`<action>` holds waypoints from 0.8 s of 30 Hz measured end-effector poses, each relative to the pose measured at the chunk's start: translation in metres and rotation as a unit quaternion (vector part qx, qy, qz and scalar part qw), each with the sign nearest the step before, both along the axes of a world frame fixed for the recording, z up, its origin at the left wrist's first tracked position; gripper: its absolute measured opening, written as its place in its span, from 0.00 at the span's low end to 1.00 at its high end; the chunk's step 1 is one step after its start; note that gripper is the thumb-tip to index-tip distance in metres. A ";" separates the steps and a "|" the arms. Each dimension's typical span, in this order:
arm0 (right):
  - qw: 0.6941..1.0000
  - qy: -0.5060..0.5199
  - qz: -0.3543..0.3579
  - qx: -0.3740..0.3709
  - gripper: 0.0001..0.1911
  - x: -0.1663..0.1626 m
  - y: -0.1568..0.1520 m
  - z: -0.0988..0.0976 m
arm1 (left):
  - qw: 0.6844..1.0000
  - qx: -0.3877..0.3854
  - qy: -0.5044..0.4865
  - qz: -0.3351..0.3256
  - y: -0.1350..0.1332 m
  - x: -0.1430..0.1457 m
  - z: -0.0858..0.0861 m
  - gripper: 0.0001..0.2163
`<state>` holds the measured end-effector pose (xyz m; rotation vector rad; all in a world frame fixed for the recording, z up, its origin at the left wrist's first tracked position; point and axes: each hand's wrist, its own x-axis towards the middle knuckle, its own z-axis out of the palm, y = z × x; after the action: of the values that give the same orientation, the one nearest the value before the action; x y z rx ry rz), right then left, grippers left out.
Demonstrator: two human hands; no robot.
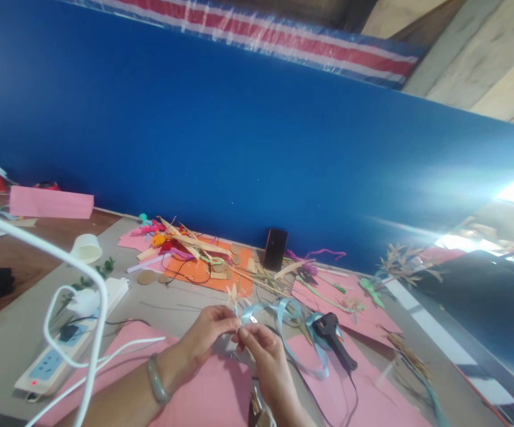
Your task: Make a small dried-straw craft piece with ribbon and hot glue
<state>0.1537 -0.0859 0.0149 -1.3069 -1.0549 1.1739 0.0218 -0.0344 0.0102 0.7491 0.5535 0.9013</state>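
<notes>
My left hand [210, 333] and my right hand [263, 350] meet low in the middle of the view, fingertips pinched together on a light blue ribbon [284, 320]. The ribbon loops away to the right over pink paper [364, 397]. A small straw flower [233, 295] pokes up just above the fingers. A black glue gun [335, 339] lies right of my right hand, its cord trailing toward me. A grey-green bangle [156, 379] circles my left wrist.
A white power strip [67, 350] with white cables lies at the left. Behind the hands are an orange sheet [203, 270] heaped with straw, pipe cleaners and cardboard discs, a dark phone [275, 249] leaning on the blue wall, a white cup [86, 248] and a pink box [51, 203].
</notes>
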 end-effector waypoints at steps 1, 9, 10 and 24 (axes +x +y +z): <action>1.000 0.020 0.009 -0.007 0.15 0.001 0.000 0.000 | 1.000 0.009 -0.008 -0.012 0.000 0.000 -0.001 0.10; 0.982 0.175 0.036 -0.062 0.14 0.000 -0.005 0.006 | 0.996 0.045 -0.041 -0.060 0.000 -0.002 -0.006 0.10; 0.978 0.194 0.035 -0.067 0.13 -0.001 -0.006 0.007 | 0.996 0.050 -0.038 -0.063 0.001 -0.002 -0.006 0.10; 0.987 0.136 0.016 -0.086 0.16 -0.009 -0.013 0.009 | 0.997 0.060 -0.010 -0.056 -0.001 -0.003 0.000 0.15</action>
<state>0.1448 -0.0987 0.0242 -1.2212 -0.7914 1.4482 0.0189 -0.0352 0.0101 0.8695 0.4375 0.8426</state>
